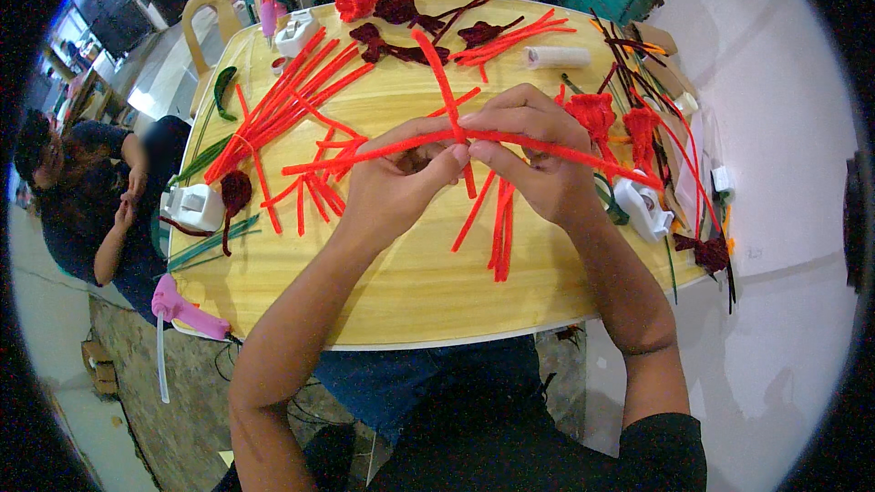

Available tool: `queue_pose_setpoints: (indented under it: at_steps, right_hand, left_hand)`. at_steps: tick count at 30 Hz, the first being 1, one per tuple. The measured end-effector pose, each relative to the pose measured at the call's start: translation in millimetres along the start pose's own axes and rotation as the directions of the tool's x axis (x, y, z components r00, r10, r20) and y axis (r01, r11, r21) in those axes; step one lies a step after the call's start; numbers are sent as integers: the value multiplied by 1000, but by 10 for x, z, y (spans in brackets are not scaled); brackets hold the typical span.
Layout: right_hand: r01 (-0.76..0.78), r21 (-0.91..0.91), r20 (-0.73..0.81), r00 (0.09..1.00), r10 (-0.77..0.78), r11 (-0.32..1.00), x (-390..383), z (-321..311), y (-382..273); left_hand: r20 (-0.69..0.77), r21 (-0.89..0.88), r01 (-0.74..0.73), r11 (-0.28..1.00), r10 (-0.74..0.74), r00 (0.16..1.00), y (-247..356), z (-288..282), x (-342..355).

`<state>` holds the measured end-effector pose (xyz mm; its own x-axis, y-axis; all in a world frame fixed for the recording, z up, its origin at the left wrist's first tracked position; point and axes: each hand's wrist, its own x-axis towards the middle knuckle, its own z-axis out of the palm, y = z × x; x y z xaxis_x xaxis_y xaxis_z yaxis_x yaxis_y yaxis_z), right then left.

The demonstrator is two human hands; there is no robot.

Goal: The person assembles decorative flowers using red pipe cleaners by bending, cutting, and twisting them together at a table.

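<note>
Two red pipe cleaners cross between my hands above the table. The long pipe cleaner (583, 154) runs sideways, and the other pipe cleaner (436, 70) stands across it, its short end pointing down toward me. My left hand (401, 178) pinches them just left of the crossing with thumb and fingers. From the other side, my right hand (538, 150) pinches close to the same spot, fingertips almost meeting the left thumb. Below and beside the hands lie short cut red pipe cleaners (501, 232). A bundle of long red pipe cleaners (273, 114) rests to the left.
On the yellow wood-grain table (365, 310) lie a pink glue gun (191, 310) at the left edge, white tape dispensers (196, 208), and dark red flowers (395, 5). Red fuzzy flowers (592, 116) and stems crowd the right. A seated person (91, 191) is at the left.
</note>
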<state>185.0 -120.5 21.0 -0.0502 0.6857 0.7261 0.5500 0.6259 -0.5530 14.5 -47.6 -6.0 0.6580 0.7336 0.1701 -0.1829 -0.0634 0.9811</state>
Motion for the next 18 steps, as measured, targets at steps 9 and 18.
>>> queue_pose_setpoints:
  at_steps: [9,18]
  right_hand:
    - [-40,-48,11,999,41,998,0,-40,28]
    - [-1,-111,6,1000,2,994,3,-31,11]
  left_hand:
    - [-6,22,5,1000,-5,1000,24,41,4]
    - [-37,65,67,996,-64,997,63,10,34]
